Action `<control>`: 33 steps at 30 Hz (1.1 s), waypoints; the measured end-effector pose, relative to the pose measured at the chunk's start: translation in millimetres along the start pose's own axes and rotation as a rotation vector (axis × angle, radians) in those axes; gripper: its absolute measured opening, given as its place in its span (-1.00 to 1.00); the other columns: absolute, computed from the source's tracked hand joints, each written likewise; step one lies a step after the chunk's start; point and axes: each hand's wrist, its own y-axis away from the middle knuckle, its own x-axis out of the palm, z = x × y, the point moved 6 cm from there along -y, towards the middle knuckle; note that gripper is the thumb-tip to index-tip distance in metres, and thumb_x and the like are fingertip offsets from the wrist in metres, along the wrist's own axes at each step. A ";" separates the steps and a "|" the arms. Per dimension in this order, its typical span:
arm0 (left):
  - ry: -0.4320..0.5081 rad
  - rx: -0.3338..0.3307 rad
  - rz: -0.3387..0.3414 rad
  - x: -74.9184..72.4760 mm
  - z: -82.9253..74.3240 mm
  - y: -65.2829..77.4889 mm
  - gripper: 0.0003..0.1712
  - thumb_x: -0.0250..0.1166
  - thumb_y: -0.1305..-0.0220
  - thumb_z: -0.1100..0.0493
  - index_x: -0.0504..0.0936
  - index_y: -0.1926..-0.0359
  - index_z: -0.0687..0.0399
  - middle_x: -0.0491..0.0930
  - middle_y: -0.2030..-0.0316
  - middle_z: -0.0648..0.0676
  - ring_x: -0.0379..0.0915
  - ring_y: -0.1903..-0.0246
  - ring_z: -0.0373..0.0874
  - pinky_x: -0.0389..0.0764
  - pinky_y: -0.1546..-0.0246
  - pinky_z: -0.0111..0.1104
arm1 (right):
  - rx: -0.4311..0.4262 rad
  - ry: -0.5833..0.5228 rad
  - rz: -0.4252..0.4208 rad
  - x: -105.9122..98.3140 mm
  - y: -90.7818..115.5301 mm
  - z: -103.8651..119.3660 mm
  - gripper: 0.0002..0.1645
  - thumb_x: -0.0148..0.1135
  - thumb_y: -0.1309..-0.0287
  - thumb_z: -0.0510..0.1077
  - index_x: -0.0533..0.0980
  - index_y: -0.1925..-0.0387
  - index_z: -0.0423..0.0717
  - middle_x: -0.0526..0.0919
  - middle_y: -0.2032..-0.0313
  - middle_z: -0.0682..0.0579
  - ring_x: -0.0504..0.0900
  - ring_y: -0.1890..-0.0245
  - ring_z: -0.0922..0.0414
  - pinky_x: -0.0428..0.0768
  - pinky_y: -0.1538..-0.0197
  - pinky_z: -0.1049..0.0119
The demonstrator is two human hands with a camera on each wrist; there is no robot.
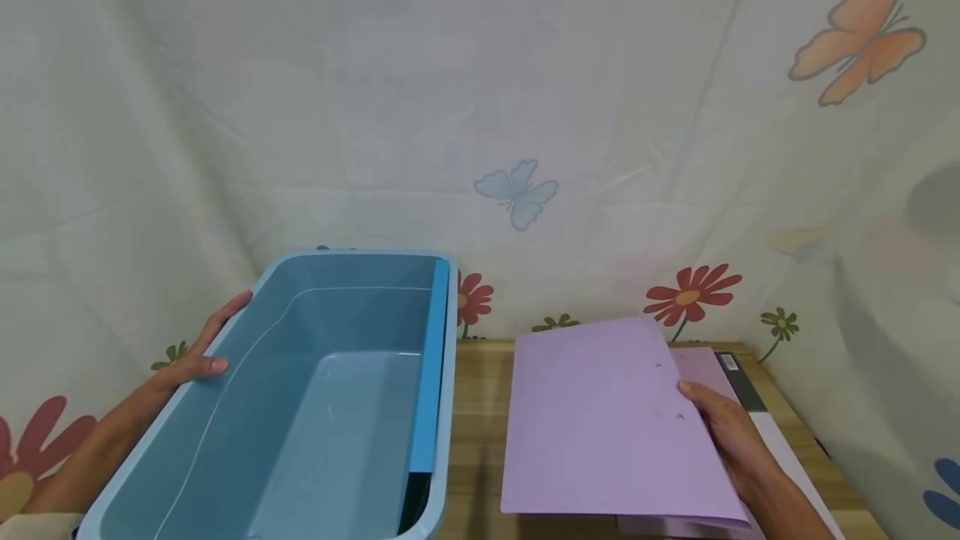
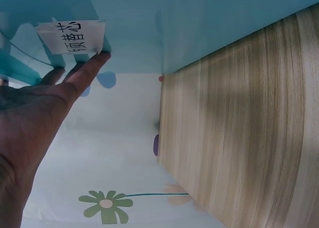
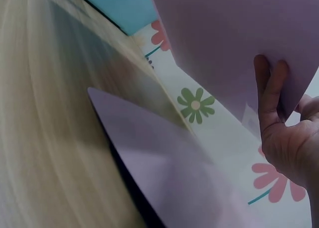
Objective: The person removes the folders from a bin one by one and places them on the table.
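Note:
On the left stands a blue plastic bin [image 1: 352,323], with a bright blue folder [image 1: 427,373] upright along its right inner wall. My left hand [image 1: 174,373] grips the bin's left rim, thumb inside and fingers along the outer wall. In the left wrist view, those fingers [image 2: 87,76] touch the outside near a white paper label [image 2: 79,37]. My right hand [image 1: 731,436] holds a light purple folder [image 1: 600,423] by its right edge, tilted above the table. In the right wrist view, two fingers [image 3: 273,88] lie against its underside.
Another purple folder [image 1: 697,365] lies beneath the held one, beside a black-and-white folder or binder [image 1: 741,382] with a small label. They rest on a wooden table [image 1: 480,407]. A pale curtain [image 1: 375,107] with flowers and butterflies hangs behind the table.

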 end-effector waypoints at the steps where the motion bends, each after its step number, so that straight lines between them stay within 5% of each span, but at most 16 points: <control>1: -0.002 0.000 -0.001 -0.1 0.1 0.5 0.06 -0.06 -0.61 0.00 -0.52 -0.82 -0.55 -0.18 -0.66 -0.40 0.24 -0.37 -0.49 0.54 -0.22 0.21 | 0.007 0.014 -0.004 -1.1 0.2 -2.6 -0.58 0.09 -0.76 0.23 0.50 -0.35 0.12 0.79 0.15 0.27 0.82 0.17 0.29 0.83 0.09 0.25; 5: 0.004 -0.015 -0.002 0.1 1.4 2.5 0.05 -0.07 -0.62 -0.01 -0.52 -0.82 -0.56 -0.18 -0.65 -0.40 0.24 -0.37 -0.49 0.55 -0.23 0.18 | 0.006 0.074 -0.023 -4.7 0.6 -10.5 -0.26 0.10 -0.76 0.23 0.30 -0.65 -0.12 0.73 0.07 0.32 0.76 0.09 0.32 0.80 0.02 0.26; 9: 0.016 -0.041 -0.004 0.8 2.8 3.6 0.05 -0.06 -0.62 -0.03 -0.52 -0.81 -0.62 -0.17 -0.65 -0.41 0.24 -0.36 -0.48 0.59 -0.24 0.21 | 0.002 0.088 -0.027 -9.0 0.1 -17.7 -0.13 0.08 -0.78 0.21 0.16 -0.74 -0.25 0.72 0.03 0.36 0.74 0.03 0.35 0.79 -0.04 0.27; 16: 0.008 -0.036 -0.004 2.3 2.5 4.9 0.04 -0.08 -0.62 -0.04 -0.53 -0.81 -0.59 -0.19 -0.65 -0.41 0.23 -0.36 -0.49 0.57 -0.24 0.21 | 0.009 0.069 -0.048 -19.2 0.9 -28.7 -0.42 0.12 -0.77 0.16 0.47 -0.50 -0.11 0.77 0.08 0.33 0.77 0.05 0.32 0.79 -0.03 0.25; 22: 0.018 -0.053 -0.010 2.1 2.8 4.3 0.03 -0.08 -0.63 -0.05 -0.52 -0.81 -0.63 -0.20 -0.66 -0.40 0.21 -0.36 -0.44 0.57 -0.23 0.29 | 0.001 0.050 -0.058 -27.0 3.1 -30.3 -0.78 0.17 -0.75 0.13 0.68 -0.12 0.24 0.79 0.14 0.36 0.78 0.09 0.34 0.80 0.00 0.27; 26: 0.024 -0.053 -0.007 2.6 1.4 3.6 0.03 -0.09 -0.63 -0.03 -0.53 -0.81 -0.64 -0.23 -0.68 -0.37 0.20 -0.38 -0.41 0.54 -0.24 0.30 | 0.006 0.053 -0.070 -34.6 3.4 -28.2 -0.78 0.20 -0.73 0.11 0.71 0.12 0.43 0.79 0.18 0.38 0.77 0.13 0.34 0.80 0.03 0.27; 29: 0.025 -0.045 -0.003 3.0 -1.1 3.4 0.03 -0.10 -0.63 -0.03 -0.53 -0.81 -0.63 -0.24 -0.70 -0.35 0.20 -0.38 -0.41 0.53 -0.24 0.30 | 0.009 0.093 -0.079 -40.2 2.1 -24.7 -0.78 0.22 -0.72 0.11 0.73 0.14 0.45 0.76 0.18 0.38 0.76 0.14 0.33 0.79 0.04 0.26; 33: 0.030 -0.045 0.003 3.5 -3.8 3.2 0.03 -0.10 -0.64 -0.03 -0.55 -0.81 -0.61 -0.28 -0.73 -0.25 0.18 -0.41 -0.37 0.51 -0.25 0.30 | 0.003 0.190 -0.085 -46.1 -0.2 -18.5 -0.70 0.24 -0.71 0.16 0.76 -0.15 0.19 0.74 0.13 0.40 0.74 0.12 0.32 0.78 0.03 0.26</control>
